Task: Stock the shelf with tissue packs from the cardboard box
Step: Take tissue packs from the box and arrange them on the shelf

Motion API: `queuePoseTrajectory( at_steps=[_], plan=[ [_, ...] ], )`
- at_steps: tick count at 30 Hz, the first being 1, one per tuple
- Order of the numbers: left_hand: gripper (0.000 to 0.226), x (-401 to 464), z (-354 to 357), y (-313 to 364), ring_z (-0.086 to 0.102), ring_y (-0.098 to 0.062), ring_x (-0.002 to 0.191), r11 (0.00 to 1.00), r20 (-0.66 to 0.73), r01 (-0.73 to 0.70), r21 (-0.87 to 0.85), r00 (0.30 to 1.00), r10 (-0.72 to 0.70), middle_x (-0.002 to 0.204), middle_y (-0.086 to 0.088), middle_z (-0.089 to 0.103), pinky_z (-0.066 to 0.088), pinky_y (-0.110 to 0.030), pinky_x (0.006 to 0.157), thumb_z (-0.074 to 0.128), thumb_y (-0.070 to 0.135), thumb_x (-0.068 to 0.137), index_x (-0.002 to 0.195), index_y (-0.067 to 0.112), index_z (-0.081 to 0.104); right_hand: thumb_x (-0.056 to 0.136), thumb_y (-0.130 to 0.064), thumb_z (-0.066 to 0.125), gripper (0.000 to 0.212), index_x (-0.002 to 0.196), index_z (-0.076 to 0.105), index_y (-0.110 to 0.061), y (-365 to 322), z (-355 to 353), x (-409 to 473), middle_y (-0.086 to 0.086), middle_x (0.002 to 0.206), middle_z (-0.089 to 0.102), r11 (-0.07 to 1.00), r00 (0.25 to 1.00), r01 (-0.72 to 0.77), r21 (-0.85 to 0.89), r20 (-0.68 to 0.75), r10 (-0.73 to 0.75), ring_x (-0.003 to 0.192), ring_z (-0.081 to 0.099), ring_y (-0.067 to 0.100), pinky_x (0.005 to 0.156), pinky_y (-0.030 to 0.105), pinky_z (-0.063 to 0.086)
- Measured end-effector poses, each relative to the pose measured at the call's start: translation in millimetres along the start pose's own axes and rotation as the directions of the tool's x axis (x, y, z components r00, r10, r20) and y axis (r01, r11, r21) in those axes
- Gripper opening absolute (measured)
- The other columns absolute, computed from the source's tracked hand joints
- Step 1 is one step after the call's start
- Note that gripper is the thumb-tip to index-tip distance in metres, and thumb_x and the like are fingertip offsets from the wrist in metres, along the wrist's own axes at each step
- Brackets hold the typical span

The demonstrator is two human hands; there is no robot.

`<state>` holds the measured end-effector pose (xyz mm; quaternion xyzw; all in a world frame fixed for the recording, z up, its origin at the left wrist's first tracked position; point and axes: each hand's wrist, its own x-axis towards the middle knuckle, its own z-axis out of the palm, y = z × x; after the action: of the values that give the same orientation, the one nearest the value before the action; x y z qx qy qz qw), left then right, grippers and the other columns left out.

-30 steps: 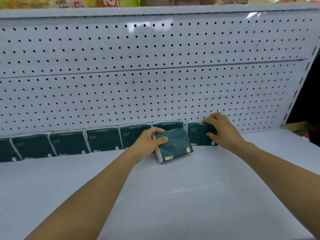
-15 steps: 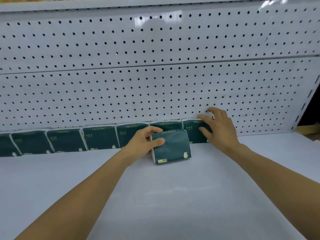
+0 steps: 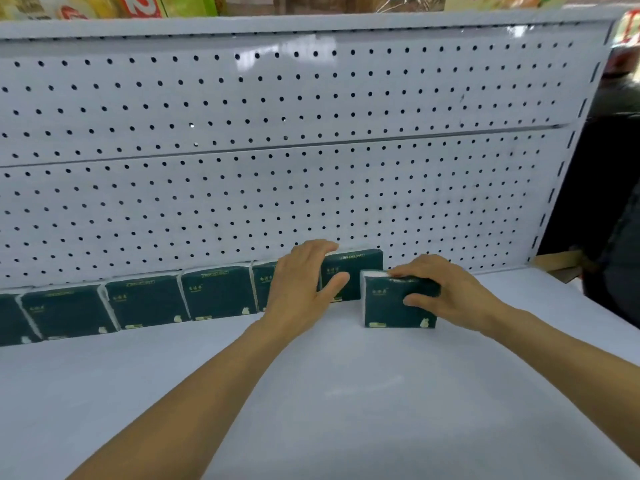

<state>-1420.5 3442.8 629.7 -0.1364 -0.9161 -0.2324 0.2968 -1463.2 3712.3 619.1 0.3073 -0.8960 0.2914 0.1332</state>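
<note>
A row of dark green tissue packs (image 3: pixel 218 296) stands along the back of the white shelf (image 3: pixel 346 393), against the pegboard. My left hand (image 3: pixel 301 282) rests flat on the row's right end, with its fingers over the top and its thumb across the front of the last pack (image 3: pixel 360 268). Just right of that pack and a little forward of the row stands another tissue pack (image 3: pixel 388 306), upright. My right hand (image 3: pixel 450 292) holds it, fingers on its top edge and thumb on its front.
The perforated white back panel (image 3: pixel 311 150) rises behind the row. An upper shelf with colourful goods (image 3: pixel 138 5) runs overhead. Brown cardboard (image 3: pixel 561 261) shows past the shelf's right end, beside a dark shape (image 3: pixel 616 209).
The loose pack went from my left hand to my right and moved right, to the end of the row. My left hand now lies on the row's last packs.
</note>
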Motion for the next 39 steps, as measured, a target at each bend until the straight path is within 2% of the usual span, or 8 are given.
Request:
queuePoseTrajectory(
  at_steps=[5, 8, 12, 22, 27, 30, 34, 39],
  plan=[
    [0.079, 20, 38, -24, 0.017, -0.018, 0.148, 0.885, 0.204, -0.223, 0.408, 0.967, 0.15, 0.161, 0.004, 0.021, 0.0, -0.048, 0.123, 0.06, 0.051, 0.091, 0.155, 0.025, 0.022, 0.087, -0.013, 0.071, 0.044, 0.126, 0.061, -0.03, 44, -8, 13, -0.006, 0.128, 0.044, 0.982, 0.984, -0.136, -0.133, -0.134, 0.118, 0.119, 0.041, 0.014, 0.092, 0.025, 0.042],
    [0.089, 23, 49, -32, 0.033, -0.021, 0.136, 0.81, 0.212, -0.311, 0.497, 0.949, 0.234, 0.149, 0.0, 0.043, 0.014, -0.056, 0.119, 0.076, 0.05, 0.076, 0.15, 0.022, 0.035, 0.088, -0.012, 0.069, 0.045, 0.128, 0.06, -0.028, 58, 0, 24, -0.002, 0.134, 0.04, 0.977, 0.971, -0.155, -0.148, -0.204, 0.123, 0.122, 0.036, 0.013, 0.096, 0.026, 0.04],
    [0.088, 26, 56, -35, 0.05, -0.024, 0.122, 0.781, 0.175, -0.304, 0.545, 0.953, 0.249, 0.133, -0.002, 0.052, 0.02, -0.055, 0.118, 0.081, 0.045, 0.069, 0.144, 0.022, 0.042, 0.088, -0.009, 0.069, 0.046, 0.129, 0.06, -0.026, 58, 10, 36, 0.0, 0.138, 0.036, 0.983, 0.965, -0.137, -0.125, -0.242, 0.104, 0.125, 0.034, 0.012, 0.101, 0.03, 0.04],
    [0.09, 28, 55, -27, 0.052, -0.025, 0.117, 0.743, 0.198, -0.258, 0.617, 0.965, 0.171, 0.128, -0.003, 0.053, 0.014, -0.057, 0.117, 0.084, 0.042, 0.065, 0.142, 0.021, 0.043, 0.087, -0.007, 0.066, 0.047, 0.13, 0.058, -0.023, 42, 20, 33, 0.005, 0.145, 0.036, 0.963, 0.954, -0.148, -0.225, -0.288, 0.079, 0.134, 0.027, 0.021, 0.091, 0.04, 0.047],
    [0.089, 27, 27, 3, 0.014, -0.019, 0.147, 0.82, 0.289, -0.182, 0.543, 0.957, 0.02, 0.156, 0.003, 0.021, -0.007, -0.056, 0.12, 0.058, 0.054, 0.088, 0.156, 0.027, 0.007, 0.089, -0.028, 0.063, 0.061, 0.145, 0.039, -0.023, 6, 12, 34, 0.011, 0.155, 0.022, 0.869, 0.96, -0.251, -0.427, -0.223, 0.168, 0.142, 0.018, 0.032, 0.108, 0.053, 0.032],
    [0.085, 18, -6, 18, 0.007, -0.016, 0.15, 0.856, 0.266, -0.126, 0.501, 0.964, -0.014, 0.162, 0.005, 0.014, -0.003, -0.054, 0.121, 0.051, 0.058, 0.092, 0.156, 0.031, 0.002, 0.093, -0.035, 0.058, 0.066, 0.151, 0.027, -0.025, -39, 7, 31, 0.009, 0.159, 0.015, 0.866, 0.969, -0.2, -0.458, -0.22, 0.108, 0.146, 0.012, 0.03, 0.115, 0.05, 0.02],
    [0.079, -27, -60, 18, 0.014, -0.014, 0.149, 0.882, 0.145, -0.058, 0.468, 0.989, -0.012, 0.162, 0.007, 0.018, 0.002, -0.048, 0.123, 0.048, 0.06, 0.093, 0.156, 0.032, 0.008, 0.089, -0.033, 0.066, 0.058, 0.142, 0.045, -0.019, -99, 12, 9, 0.01, 0.148, 0.042, 0.927, 0.939, -0.009, -0.375, -0.321, -0.121, 0.136, 0.037, 0.031, 0.109, 0.051, 0.032],
    [0.065, -128, -129, -7, 0.051, -0.024, 0.13, 0.889, -0.069, 0.056, 0.454, 0.997, -0.027, 0.146, -0.001, 0.05, 0.042, -0.046, 0.107, 0.062, 0.05, 0.09, 0.147, 0.027, 0.041, 0.094, -0.045, 0.045, 0.053, 0.142, 0.044, -0.021, -185, 47, -27, 0.006, 0.139, 0.053, 0.938, 0.913, 0.162, -0.307, -0.314, -0.26, 0.125, 0.051, 0.028, 0.1, 0.046, 0.043]
  ],
)
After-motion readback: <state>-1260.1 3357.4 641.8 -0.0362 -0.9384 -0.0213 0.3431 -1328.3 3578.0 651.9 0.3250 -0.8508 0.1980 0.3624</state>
